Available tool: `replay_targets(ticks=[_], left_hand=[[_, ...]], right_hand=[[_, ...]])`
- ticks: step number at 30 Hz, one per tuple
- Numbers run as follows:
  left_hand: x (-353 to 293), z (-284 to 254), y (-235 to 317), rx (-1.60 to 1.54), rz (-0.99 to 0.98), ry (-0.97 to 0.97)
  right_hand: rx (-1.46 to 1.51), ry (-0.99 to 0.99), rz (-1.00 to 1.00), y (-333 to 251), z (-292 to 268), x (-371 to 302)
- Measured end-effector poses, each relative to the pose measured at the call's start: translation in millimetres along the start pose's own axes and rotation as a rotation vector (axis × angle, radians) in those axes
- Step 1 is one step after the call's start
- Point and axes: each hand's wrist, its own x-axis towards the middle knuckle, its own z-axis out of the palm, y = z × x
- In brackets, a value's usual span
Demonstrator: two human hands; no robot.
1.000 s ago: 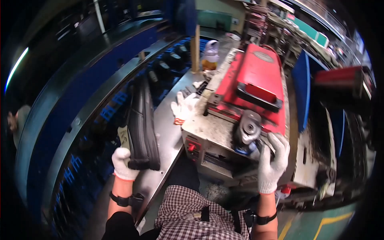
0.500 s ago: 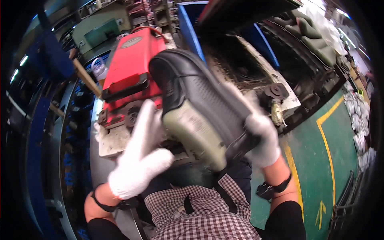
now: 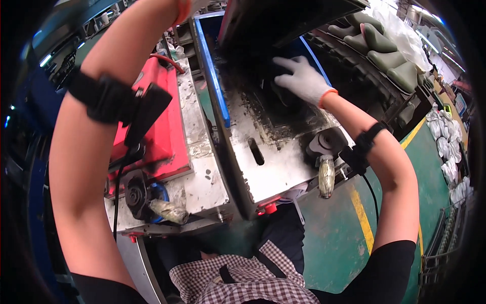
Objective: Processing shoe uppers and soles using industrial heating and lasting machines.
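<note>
My right hand (image 3: 302, 81), in a white knit glove with an orange cuff, reaches over a black recessed plate (image 3: 283, 109) on the machine bed. Its fingers are spread and nothing lies in them. My left arm stretches up and forward along the left side. Only a sliver of my left hand's white glove (image 3: 199, 5) shows at the top edge, with its fingers out of frame. Beneath that arm stands a red machine block (image 3: 162, 137). A dark raised platen (image 3: 283, 25) overhangs the far part of the recessed plate.
Wrapped handles (image 3: 325, 177) (image 3: 169, 212) jut from the front of both machine units. A red button (image 3: 271, 208) sits on the near edge. Olive-green boots (image 3: 387, 58) lie on a rack at right. A blue panel (image 3: 212, 66) edges the bed. Yellow lines mark the green floor.
The black and olive boot held by my right hand is no longer in view. Both arms have moved forward, my left hand nearly out of frame and my right hand over the machine bed.
</note>
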Motion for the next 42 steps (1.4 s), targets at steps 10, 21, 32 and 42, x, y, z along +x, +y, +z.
replay_targets(ticks=[10, 21, 32, 42], left_hand=[[63, 29, -27, 0.788, 0.395, 0.025], [16, 40, 23, 0.242, 0.197, -0.352], [-154, 159, 54, 0.062, -0.3, -0.103], [-227, 202, 49, 0.195, -0.278, -0.154]], right_hand=[[-0.255, -0.298, -0.174, 28, 23, 15], [-0.129, -0.195, -0.164, 16, -43, -63], [-0.096, 0.267, -0.345, -32, 11, -249], [-0.203, 0.702, -0.355, 23, 12, -252]])
